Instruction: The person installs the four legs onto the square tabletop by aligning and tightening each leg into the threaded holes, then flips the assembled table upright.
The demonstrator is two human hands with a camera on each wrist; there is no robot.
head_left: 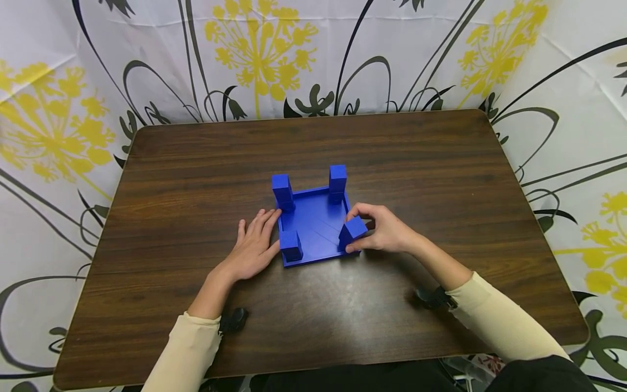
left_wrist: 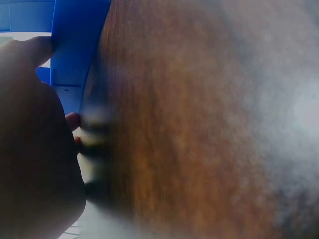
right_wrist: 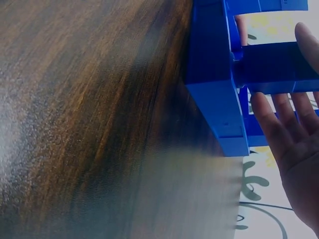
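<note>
A blue square panel (head_left: 315, 220) with a raised rim lies on the table, block-shaped blue posts standing at its other corners. My right hand (head_left: 387, 228) grips the near-right blue post (head_left: 354, 231) between thumb and fingers. That post looks turned relative to the rest; in the right wrist view a narrower neck (right_wrist: 239, 72) shows between it and the panel. My left hand (head_left: 252, 247) lies with straight fingers along the panel's left side, fingertips at the rim and thumb beside the near-left post (head_left: 291, 246). The left wrist view shows this hand (left_wrist: 35, 139) mostly in shadow.
Two more blue posts, far left (head_left: 282, 191) and far right (head_left: 337, 183), rise from the panel. The brown wooden table (head_left: 196, 163) extends around it. A patterned curtain (head_left: 313, 54) hangs behind the table, and each wrist wears a black camera (head_left: 233, 320).
</note>
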